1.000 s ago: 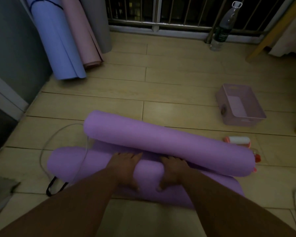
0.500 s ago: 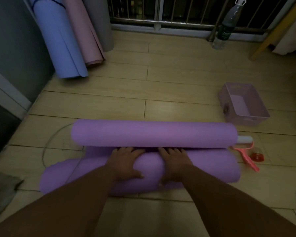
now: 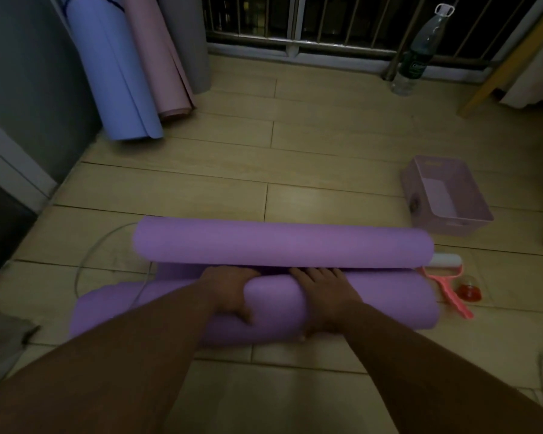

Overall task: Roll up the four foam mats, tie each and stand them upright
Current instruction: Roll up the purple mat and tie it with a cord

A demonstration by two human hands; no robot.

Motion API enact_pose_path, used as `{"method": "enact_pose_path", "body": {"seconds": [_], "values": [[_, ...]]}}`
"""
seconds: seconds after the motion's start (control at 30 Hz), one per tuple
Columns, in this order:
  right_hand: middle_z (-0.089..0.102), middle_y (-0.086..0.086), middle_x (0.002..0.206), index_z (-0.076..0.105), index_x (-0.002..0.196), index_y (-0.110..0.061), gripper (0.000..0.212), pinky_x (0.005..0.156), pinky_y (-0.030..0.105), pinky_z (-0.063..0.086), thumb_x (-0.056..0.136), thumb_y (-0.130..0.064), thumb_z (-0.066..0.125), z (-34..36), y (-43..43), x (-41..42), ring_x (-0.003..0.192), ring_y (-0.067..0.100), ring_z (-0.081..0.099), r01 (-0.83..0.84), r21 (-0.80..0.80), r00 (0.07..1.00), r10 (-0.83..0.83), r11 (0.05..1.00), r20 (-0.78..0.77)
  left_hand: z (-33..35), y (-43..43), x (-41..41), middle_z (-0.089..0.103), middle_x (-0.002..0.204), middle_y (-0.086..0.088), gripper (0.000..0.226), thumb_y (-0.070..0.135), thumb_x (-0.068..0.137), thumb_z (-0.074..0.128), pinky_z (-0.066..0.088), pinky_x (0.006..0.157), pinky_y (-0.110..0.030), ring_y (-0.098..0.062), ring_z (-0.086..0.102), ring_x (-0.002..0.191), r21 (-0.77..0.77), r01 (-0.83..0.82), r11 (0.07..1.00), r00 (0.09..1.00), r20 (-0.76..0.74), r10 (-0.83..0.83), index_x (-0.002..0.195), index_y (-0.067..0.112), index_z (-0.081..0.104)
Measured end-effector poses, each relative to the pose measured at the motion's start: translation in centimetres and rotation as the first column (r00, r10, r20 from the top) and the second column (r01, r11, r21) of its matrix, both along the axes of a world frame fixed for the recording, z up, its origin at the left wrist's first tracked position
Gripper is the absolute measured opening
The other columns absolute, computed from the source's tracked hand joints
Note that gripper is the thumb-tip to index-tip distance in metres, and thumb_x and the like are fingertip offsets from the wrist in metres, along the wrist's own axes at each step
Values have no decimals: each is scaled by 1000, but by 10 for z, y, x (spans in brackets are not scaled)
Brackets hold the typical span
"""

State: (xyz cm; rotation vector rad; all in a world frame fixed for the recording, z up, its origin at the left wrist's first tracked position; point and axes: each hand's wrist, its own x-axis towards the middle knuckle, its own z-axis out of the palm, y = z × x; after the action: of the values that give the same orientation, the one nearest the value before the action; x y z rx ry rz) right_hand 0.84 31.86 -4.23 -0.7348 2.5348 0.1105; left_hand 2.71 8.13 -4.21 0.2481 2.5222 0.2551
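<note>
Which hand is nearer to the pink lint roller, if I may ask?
Right. The right hand grips the purple mat left of the lint roller; the left hand grips it farther left.

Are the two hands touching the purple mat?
Touching. The head view shows the left hand and right hand wrapped over the near roll of the purple mat.

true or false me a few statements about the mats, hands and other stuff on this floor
1. The left hand and right hand both grip the purple mat. True.
2. The purple mat stands upright. False: it lies on the floor.
3. The bottle sits in the basket. False: it stands by the railing; the basket looks empty.
4. A blue roll and a pink roll stand by the wall. True.
</note>
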Motion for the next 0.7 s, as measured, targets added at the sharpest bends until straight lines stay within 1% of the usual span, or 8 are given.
{"method": "enact_pose_path", "body": {"seconds": [0.07, 0.13, 0.27, 0.37, 0.43, 0.5, 0.57, 0.7], "values": [[36, 5, 148, 16, 154, -27, 125, 114, 41, 21, 54, -59, 84, -3, -2, 1, 134, 27, 34, 19, 22, 1000, -18, 1000, -8, -1, 0, 0, 46, 147, 8, 104, 62, 56, 82, 38, 106, -31, -17, 46, 131, -10, 4, 1000, 999, 34, -4, 146, 41, 33], [47, 4, 138, 35, 145, -29, 109, 107, 36, 32, 52, -55, 85, -4, -9, -2, 126, 26, 45, 61, 4, 998, -61, 998, 5, -2, 4, 7, 39, 151, 3, 109, 66, 60, 77, 33, 108, -36, -22, 41, 134, -61, 28, 998, 1000, 1, -28, 151, 39, 22], [63, 4, 126, 55, 126, -25, 82, 96, 32, 46, 56, -56, 84, 12, -19, -20, 113, 25, 60, 95, 82, 990, -103, 992, 97, -15, 15, 25, 41, 147, 0, 114, 72, 57, 72, 31, 106, -41, -25, 41, 130, -78, 82, 994, 971, -218, -97, 152, 31, 23], [53, 5, 141, 41, 141, -26, 100, 103, 36, 41, 57, -54, 87, 12, -18, -18, 125, 26, 53, 163, 58, 960, -171, 985, 221, -16, 24, 24, 47, 141, 2, 106, 69, 56, 74, 34, 105, -34, -22, 47, 124, -100, 99, 990, 975, -189, -117, 146, 32, 31], [46, 7, 147, 29, 148, -25, 110, 107, 39, 35, 58, -55, 85, 7, -16, -8, 131, 28, 46, 214, 17, 959, -213, 977, 185, -10, 26, 14, 53, 137, 2, 99, 68, 56, 76, 39, 102, -34, -22, 52, 122, -126, 87, 988, 982, -158, -106, 141, 33, 38], [43, 8, 148, 29, 147, -25, 110, 110, 40, 30, 58, -64, 81, 4, -11, -2, 133, 29, 42, 238, -18, 964, -234, 971, 125, -3, 23, 3, 58, 132, 0, 93, 67, 55, 77, 43, 99, -35, -24, 56, 118, -132, 72, 989, 987, -134, -90, 135, 32, 44], [39, 6, 151, 28, 148, -28, 115, 111, 41, 25, 54, -71, 78, 5, -4, -1, 136, 27, 37, 196, -35, 977, -192, 980, 96, 0, 19, -3, 57, 134, 2, 91, 65, 54, 79, 42, 99, -33, -21, 54, 120, -68, 35, 997, 995, -90, -41, 133, 32, 48], [41, 3, 149, 23, 151, -33, 121, 109, 40, 26, 51, -65, 83, 5, -5, 1, 133, 26, 39, 66, 1, 994, -66, 998, 89, -5, 8, 1, 54, 139, 8, 98, 72, 49, 78, 41, 102, -33, -17, 50, 124, 22, -21, 1000, 999, -36, 22, 136, 37, 48]]}}
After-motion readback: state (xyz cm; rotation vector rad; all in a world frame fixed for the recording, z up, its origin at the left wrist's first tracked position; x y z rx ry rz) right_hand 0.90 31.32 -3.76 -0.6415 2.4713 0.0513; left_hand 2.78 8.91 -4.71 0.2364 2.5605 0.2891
